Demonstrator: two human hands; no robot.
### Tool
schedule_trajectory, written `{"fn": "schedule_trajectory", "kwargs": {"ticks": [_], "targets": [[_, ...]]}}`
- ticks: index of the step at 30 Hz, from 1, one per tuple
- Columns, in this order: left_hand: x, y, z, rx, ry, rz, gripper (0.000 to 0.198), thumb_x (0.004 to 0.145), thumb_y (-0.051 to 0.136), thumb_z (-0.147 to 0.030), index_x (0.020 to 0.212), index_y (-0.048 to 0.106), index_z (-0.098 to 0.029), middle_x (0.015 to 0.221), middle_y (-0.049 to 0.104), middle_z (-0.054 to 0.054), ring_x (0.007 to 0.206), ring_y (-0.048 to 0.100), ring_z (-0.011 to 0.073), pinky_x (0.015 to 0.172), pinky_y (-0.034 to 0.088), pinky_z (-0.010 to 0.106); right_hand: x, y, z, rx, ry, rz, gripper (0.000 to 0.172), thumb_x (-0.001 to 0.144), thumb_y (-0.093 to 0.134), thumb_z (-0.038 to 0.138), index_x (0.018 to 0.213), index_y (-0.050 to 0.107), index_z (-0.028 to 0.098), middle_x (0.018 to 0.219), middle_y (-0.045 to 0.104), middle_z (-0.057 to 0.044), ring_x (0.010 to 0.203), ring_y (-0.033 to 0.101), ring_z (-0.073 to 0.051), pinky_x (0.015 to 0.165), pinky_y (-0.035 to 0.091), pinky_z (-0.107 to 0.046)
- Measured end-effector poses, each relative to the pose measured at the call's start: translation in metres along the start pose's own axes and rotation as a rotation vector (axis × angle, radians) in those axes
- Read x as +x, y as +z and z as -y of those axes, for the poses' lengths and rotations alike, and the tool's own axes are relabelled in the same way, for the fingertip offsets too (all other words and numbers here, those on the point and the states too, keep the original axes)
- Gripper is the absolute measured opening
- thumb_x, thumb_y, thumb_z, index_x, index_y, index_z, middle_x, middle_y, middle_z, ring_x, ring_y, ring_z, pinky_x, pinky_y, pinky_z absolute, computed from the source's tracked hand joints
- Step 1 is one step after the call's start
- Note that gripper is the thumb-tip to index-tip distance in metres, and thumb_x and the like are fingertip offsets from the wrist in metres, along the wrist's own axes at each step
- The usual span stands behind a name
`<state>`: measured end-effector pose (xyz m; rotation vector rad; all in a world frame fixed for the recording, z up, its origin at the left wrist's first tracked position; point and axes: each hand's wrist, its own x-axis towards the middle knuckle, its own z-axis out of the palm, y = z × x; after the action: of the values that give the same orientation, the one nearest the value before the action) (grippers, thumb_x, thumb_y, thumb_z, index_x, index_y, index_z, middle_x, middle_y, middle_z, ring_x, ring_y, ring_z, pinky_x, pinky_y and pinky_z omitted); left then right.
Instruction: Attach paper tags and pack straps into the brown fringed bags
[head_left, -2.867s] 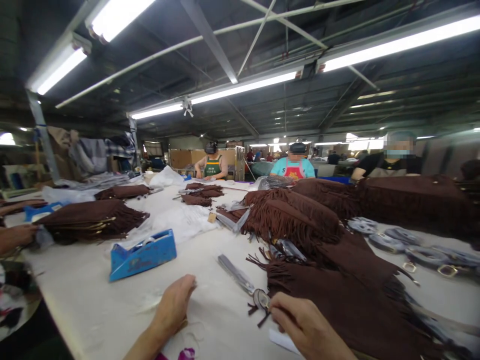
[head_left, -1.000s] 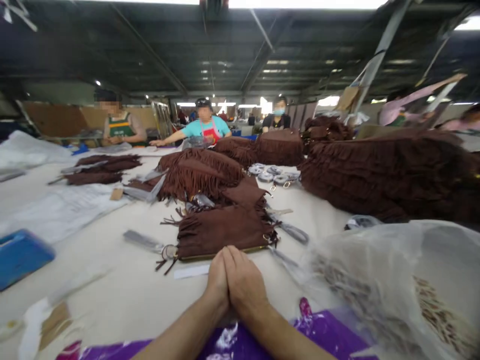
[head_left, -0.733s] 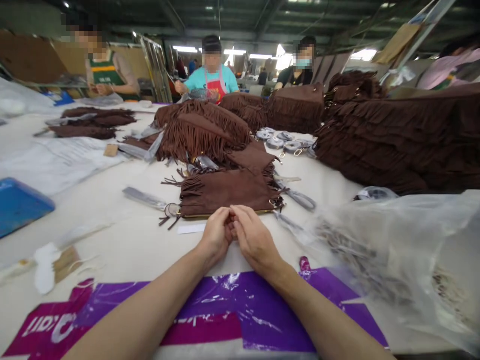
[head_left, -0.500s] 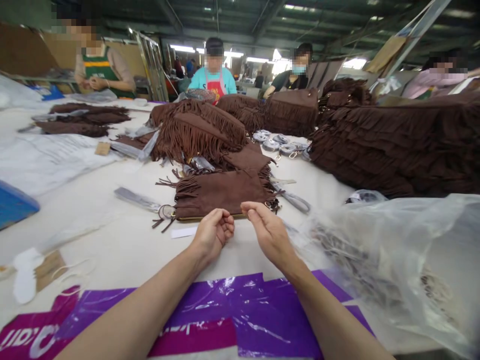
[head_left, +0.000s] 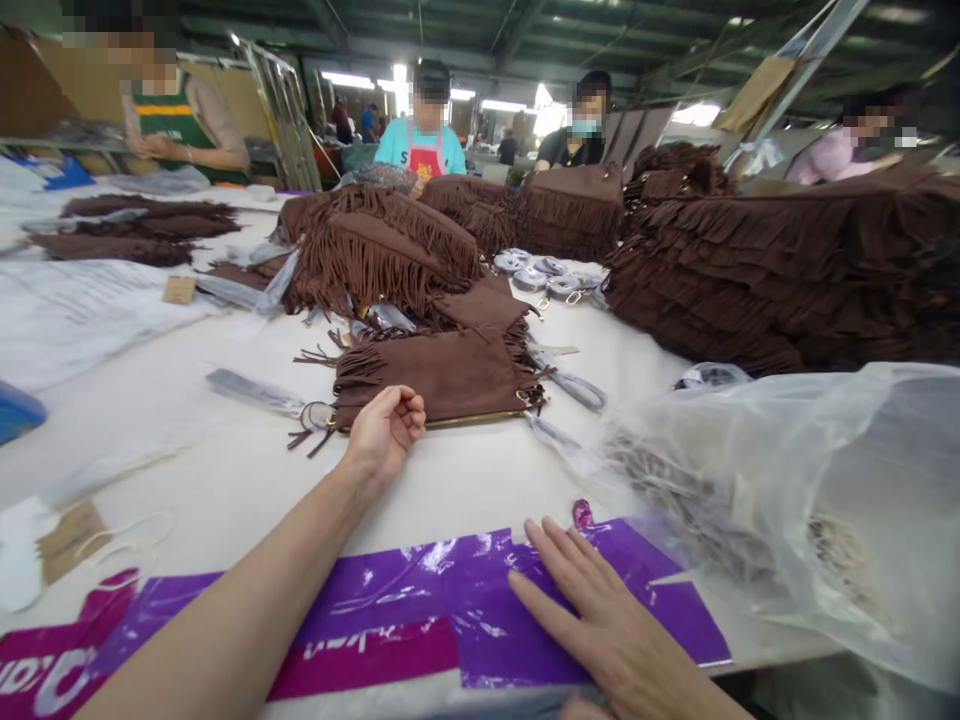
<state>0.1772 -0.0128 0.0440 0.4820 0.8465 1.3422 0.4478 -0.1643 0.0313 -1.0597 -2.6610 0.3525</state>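
Note:
A brown fringed bag [head_left: 439,370] lies flat, its zipped edge facing me and metal rings at its corners. At that edge is my left hand [head_left: 388,430], fingers curled in and thumb against them; whatever they may hold is hidden. My right hand [head_left: 592,610] is palm down with fingers stretched out, over the purple plastic sheet [head_left: 420,575] along the table's near edge. I cannot make out whether it touches the sheet. A small shiny magenta piece [head_left: 582,513] sits just beyond those fingers. A plastic-wrapped strap [head_left: 255,392] lies left of the bag, another wrapped strap [head_left: 574,388] right.
More fringed bags [head_left: 382,245] are heaped behind, with a tall stack [head_left: 780,270] at right. Wrapped straps [head_left: 547,275] lie between. A clear plastic bag [head_left: 847,480] fills the right side; a brown tag [head_left: 71,540] lies left. Several people stand across the table [head_left: 255,480].
My right hand has left the bag's front edge, come back toward me and opened over the purple sheet. The left hand stays curled at the edge, shifted slightly left along it.

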Motion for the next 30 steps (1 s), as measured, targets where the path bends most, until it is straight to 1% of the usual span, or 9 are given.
{"fn": "schedule_trajectory", "kwargs": {"ticks": [3,7,11,14,17,21,23,27,30], "targets": [[0.0,0.001,0.003,0.033,0.008,-0.006,0.014,0.087,0.055,-0.02,0.073,0.054,-0.017,0.063,0.058,-0.001,0.046,0.052,0.0079,0.042,0.039,0.016,-0.005,0.016,0.007,-0.037,-0.075,0.045,0.08,0.083,0.068,0.055,0.15,0.029,0.035,0.153,0.029,-0.009,0.137,0.034,-0.037,0.112,0.031,-0.058],[-0.003,0.001,0.006,0.061,0.026,0.006,0.013,0.086,0.055,-0.019,0.073,0.055,-0.016,0.063,0.059,-0.001,0.047,0.052,0.0081,0.042,0.039,0.016,-0.001,0.02,0.011,-0.062,-0.057,0.073,0.088,0.072,0.081,0.048,0.147,0.036,0.034,0.151,0.032,-0.012,0.135,0.039,-0.039,0.112,0.031,-0.057],[-0.006,-0.001,0.004,0.073,0.035,0.025,0.016,0.087,0.05,-0.017,0.073,0.056,-0.015,0.063,0.059,0.0,0.046,0.052,0.008,0.042,0.04,0.016,-0.004,0.018,0.009,-0.109,-0.059,0.059,0.081,0.079,0.074,0.052,0.148,0.036,0.032,0.15,0.034,-0.012,0.135,0.04,-0.037,0.112,0.033,-0.056],[-0.007,-0.002,0.003,0.084,0.031,0.031,0.015,0.087,0.051,-0.017,0.073,0.056,-0.015,0.062,0.059,0.001,0.046,0.052,0.0084,0.042,0.04,0.016,-0.015,0.017,-0.003,-0.176,-0.063,0.035,0.078,0.084,0.062,0.063,0.149,0.033,0.03,0.15,0.035,-0.013,0.135,0.04,-0.037,0.109,0.036,-0.055],[-0.007,-0.001,0.004,0.095,0.019,0.032,0.017,0.088,0.049,-0.016,0.073,0.057,-0.015,0.062,0.06,0.001,0.046,0.053,0.0085,0.042,0.04,0.016,-0.034,0.015,-0.022,-0.243,0.002,-0.006,0.089,0.079,0.058,0.072,0.15,0.031,0.027,0.152,0.033,-0.015,0.135,0.038,-0.039,0.11,0.035,-0.056],[-0.008,0.002,0.002,0.102,0.006,0.034,0.022,0.091,0.043,-0.014,0.073,0.057,-0.014,0.062,0.06,0.002,0.046,0.053,0.0089,0.04,0.04,0.016,-0.055,0.004,-0.037,-0.299,0.051,-0.029,0.087,0.081,0.059,0.07,0.15,0.032,0.025,0.153,0.033,-0.014,0.137,0.037,-0.037,0.111,0.036,-0.053],[-0.009,0.004,-0.003,0.099,0.003,0.045,0.023,0.091,0.042,-0.012,0.073,0.057,-0.013,0.063,0.06,0.002,0.047,0.053,0.009,0.04,0.041,0.016,-0.06,-0.005,-0.039,-0.298,0.021,-0.057,0.077,0.087,0.058,0.063,0.148,0.037,0.022,0.15,0.04,-0.013,0.135,0.041,-0.033,0.11,0.039,-0.045],[-0.012,0.003,-0.023,0.076,0.063,0.067,0.023,0.091,0.041,-0.012,0.075,0.058,-0.014,0.066,0.059,0.001,0.05,0.053,0.0088,0.043,0.042,0.016,-0.064,-0.021,-0.038,-0.27,-0.033,-0.189,0.031,0.098,0.051,0.026,0.127,0.06,0.019,0.124,0.067,-0.008,0.114,0.063,-0.02,0.099,0.05,-0.027],[-0.01,-0.002,-0.035,0.08,0.138,0.019,0.025,0.091,0.041,-0.011,0.074,0.058,-0.014,0.064,0.058,0.0,0.049,0.052,0.0082,0.043,0.042,0.016,-0.066,-0.027,-0.031,-0.16,0.018,-0.293,0.023,0.097,0.048,0.017,0.113,0.064,0.021,0.106,0.074,-0.006,0.094,0.07,-0.018,0.086,0.055,-0.023]]}}
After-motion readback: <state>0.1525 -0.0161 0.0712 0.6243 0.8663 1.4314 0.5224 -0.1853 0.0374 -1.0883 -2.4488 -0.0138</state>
